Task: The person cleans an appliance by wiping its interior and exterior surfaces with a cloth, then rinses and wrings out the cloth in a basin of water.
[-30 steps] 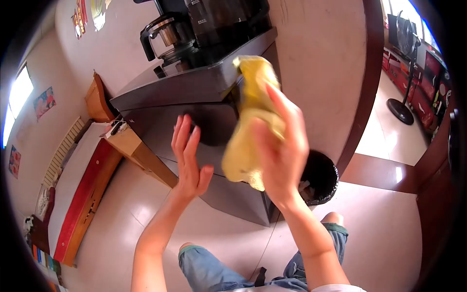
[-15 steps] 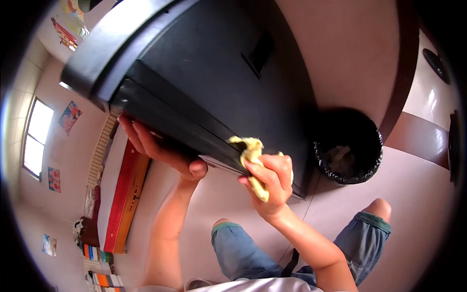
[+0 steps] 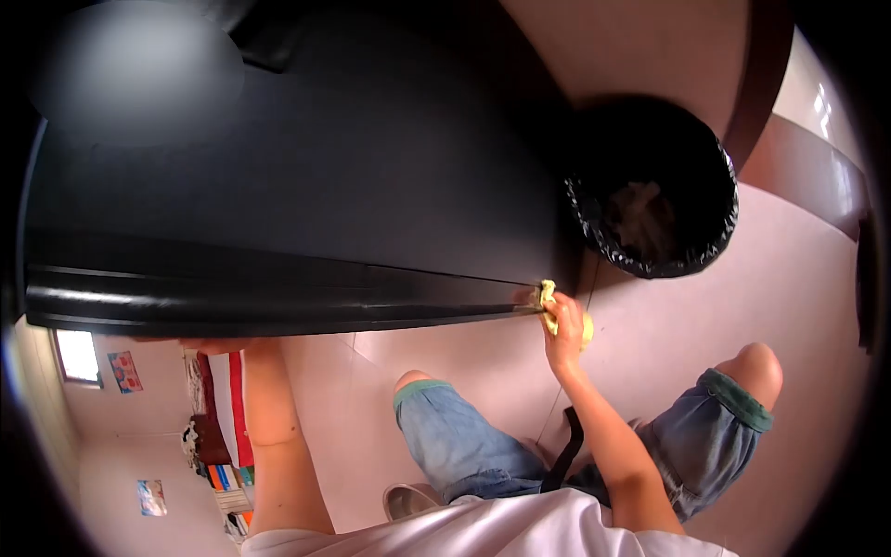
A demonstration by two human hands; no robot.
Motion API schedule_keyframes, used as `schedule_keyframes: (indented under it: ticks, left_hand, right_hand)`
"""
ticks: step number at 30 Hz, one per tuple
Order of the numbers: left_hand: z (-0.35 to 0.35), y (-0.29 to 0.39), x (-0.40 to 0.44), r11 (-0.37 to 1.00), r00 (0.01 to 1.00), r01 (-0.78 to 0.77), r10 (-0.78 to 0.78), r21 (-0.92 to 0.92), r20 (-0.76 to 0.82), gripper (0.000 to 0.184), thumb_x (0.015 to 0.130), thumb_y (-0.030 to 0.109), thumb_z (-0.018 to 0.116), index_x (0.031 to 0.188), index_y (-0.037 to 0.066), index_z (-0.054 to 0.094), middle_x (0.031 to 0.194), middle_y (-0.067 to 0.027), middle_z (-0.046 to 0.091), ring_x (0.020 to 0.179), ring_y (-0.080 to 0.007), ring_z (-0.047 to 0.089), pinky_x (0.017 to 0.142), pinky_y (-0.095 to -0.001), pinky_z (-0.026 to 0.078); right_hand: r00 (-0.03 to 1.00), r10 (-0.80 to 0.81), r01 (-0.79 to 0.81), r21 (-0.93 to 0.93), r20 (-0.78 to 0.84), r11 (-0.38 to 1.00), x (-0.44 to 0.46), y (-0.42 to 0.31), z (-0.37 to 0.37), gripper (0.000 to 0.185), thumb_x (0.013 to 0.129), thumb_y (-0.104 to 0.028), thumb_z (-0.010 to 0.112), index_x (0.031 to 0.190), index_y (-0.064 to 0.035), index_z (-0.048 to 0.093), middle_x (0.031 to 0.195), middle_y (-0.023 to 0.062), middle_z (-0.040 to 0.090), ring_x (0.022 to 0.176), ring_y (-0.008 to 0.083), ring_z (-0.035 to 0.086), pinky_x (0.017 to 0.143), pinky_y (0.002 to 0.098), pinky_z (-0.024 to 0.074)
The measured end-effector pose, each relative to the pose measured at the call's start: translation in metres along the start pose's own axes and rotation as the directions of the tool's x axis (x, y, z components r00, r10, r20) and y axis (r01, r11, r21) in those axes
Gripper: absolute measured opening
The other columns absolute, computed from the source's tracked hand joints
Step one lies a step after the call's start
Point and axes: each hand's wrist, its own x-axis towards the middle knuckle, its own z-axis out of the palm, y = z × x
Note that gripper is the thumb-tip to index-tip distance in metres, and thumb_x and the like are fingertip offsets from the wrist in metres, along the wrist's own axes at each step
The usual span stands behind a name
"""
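A large black piece of furniture, with a smooth broad face and a ridged lower edge, fills the upper left. At the right end of that edge, my right hand is closed around a crumpled yellow cloth, pressing part of it against the black surface. Only a sliver of my left hand shows below the edge, farther left. The black body hides most of its fingers, so their grip cannot be made out.
A black-lined trash bin with crumpled paper inside stands right of the furniture. My legs in denim shorts are below on the tiled floor. Books and wall pictures appear at lower left.
The view has swung, and the black furniture now lies more level across it. My right hand with the cloth has moved along the edge toward the bin. My left hand has become mostly hidden.
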Motion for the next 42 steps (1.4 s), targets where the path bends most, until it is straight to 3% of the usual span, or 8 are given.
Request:
schedule_keyframes:
  ticks: [8, 16, 20, 23, 28, 30, 35, 42]
  left_hand:
    - [0.008, 0.005, 0.0, 1.0, 1.0, -0.031, 0.031, -0.001, 0.007, 0.08, 0.088, 0.061, 0.019, 0.14, 0.0, 0.014, 0.141, -0.0217, 0.019, 0.133, -0.0335, 0.02, 0.106, -0.0457, 0.023]
    - [0.005, 0.005, 0.006, 1.0, 1.0, -0.028, 0.028, 0.002, 0.0, 0.076, 0.089, 0.057, 0.018, 0.139, 0.0, 0.016, 0.139, -0.0216, 0.022, 0.132, -0.0327, 0.023, 0.105, -0.0449, 0.026]
    - [0.005, 0.008, 0.016, 0.992, 0.999, 0.033, -0.035, -0.122, -0.017, 0.071, 0.091, 0.053, 0.016, 0.137, -0.001, 0.018, 0.136, -0.0219, 0.027, 0.13, -0.0319, 0.027, 0.102, -0.043, 0.031]
    - [-0.001, 0.002, 0.019, 0.997, 0.999, -0.028, 0.029, -0.069, 0.018, 0.07, 0.092, 0.05, 0.018, 0.138, -0.002, 0.017, 0.14, -0.0221, 0.022, 0.131, -0.0327, 0.024, 0.105, -0.0448, 0.025]
    - [-0.013, -0.017, 0.01, 0.98, 1.0, 0.021, -0.024, -0.196, -0.013, 0.077, 0.088, 0.054, 0.033, 0.138, -0.002, 0.018, 0.143, -0.0224, 0.017, 0.133, -0.0346, 0.017, 0.107, -0.0454, 0.015]
    - [-0.019, 0.003, 0.019, 0.914, 0.968, 0.247, -0.245, -0.322, 0.045, 0.082, 0.085, 0.057, 0.037, 0.138, -0.001, 0.016, 0.144, -0.0224, 0.012, 0.134, -0.0328, 0.015, 0.107, -0.045, 0.015]
    - [-0.006, 0.018, 0.021, 0.833, 0.897, 0.41, -0.442, -0.372, 0.0, 0.084, 0.085, 0.061, 0.04, 0.137, 0.0, 0.014, 0.144, -0.0208, 0.008, 0.133, -0.0354, 0.014, 0.107, -0.0454, 0.016]
    - [-0.021, 0.006, 0.037, 0.967, 0.986, 0.007, -0.05, 0.255, 0.16, 0.083, 0.087, 0.061, 0.036, 0.138, 0.0, 0.012, 0.144, -0.0216, 0.007, 0.134, -0.036, 0.013, 0.106, -0.0456, 0.019]
  right_hand:
    - [0.97, 0.177, -0.111, -0.341, 0.169, 0.933, -0.037, 0.119, 0.002, 0.019, 0.069, -0.002, 0.063, 0.087, -0.0053, 0.059, 0.09, 0.0119, 0.056, 0.088, 0.032, 0.052, 0.074, 0.0404, 0.045]
    - [0.762, 0.539, -0.06, -0.79, 0.359, 0.611, -0.04, 0.175, 0.011, 0.018, 0.076, -0.012, 0.061, 0.092, -0.0072, 0.067, 0.103, 0.0125, 0.054, 0.098, 0.0288, 0.051, 0.079, 0.0363, 0.0471]
    - [0.665, 0.743, -0.57, -0.591, 0.077, 0.571, -0.017, 0.074, -0.03, 0.021, 0.082, -0.013, 0.057, 0.102, -0.0099, 0.062, 0.101, 0.013, 0.054, 0.092, 0.0323, 0.055, 0.077, 0.0412, 0.0468]
    - [0.799, 0.6, -0.57, -0.284, 0.024, 0.771, 0.002, -0.005, -0.048, 0.016, 0.082, -0.015, 0.059, 0.096, -0.007, 0.061, 0.095, 0.0143, 0.056, 0.082, 0.0351, 0.057, 0.073, 0.0412, 0.0458]
    - [0.999, 0.045, -0.044, 0.33, 0.007, 0.943, 0.084, -0.154, -0.073, 0.007, 0.082, -0.005, 0.06, 0.087, 0.0004, 0.059, 0.079, 0.0121, 0.056, 0.07, 0.0247, 0.054, 0.064, 0.0315, 0.0444]
    - [0.953, -0.264, 0.301, 0.377, -0.148, 0.876, 0.122, -0.2, -0.078, 0.017, 0.079, -0.006, 0.063, 0.095, 0.0002, 0.061, 0.08, 0.0119, 0.056, 0.071, 0.023, 0.055, 0.064, 0.0308, 0.0448]
    - [0.769, -0.56, 0.627, 0.538, -0.308, 0.564, 0.191, -0.319, -0.063, 0.036, 0.074, -0.005, 0.068, 0.109, -0.002, 0.06, 0.097, 0.0125, 0.052, 0.078, 0.0226, 0.053, 0.066, 0.03, 0.0453]
    - [0.578, -0.641, 0.809, 0.458, -0.506, 0.368, 0.214, -0.392, -0.028, 0.04, 0.062, 0.001, 0.066, 0.101, -0.0031, 0.061, 0.088, 0.0082, 0.056, 0.072, 0.0227, 0.051, 0.061, 0.0299, 0.0444]
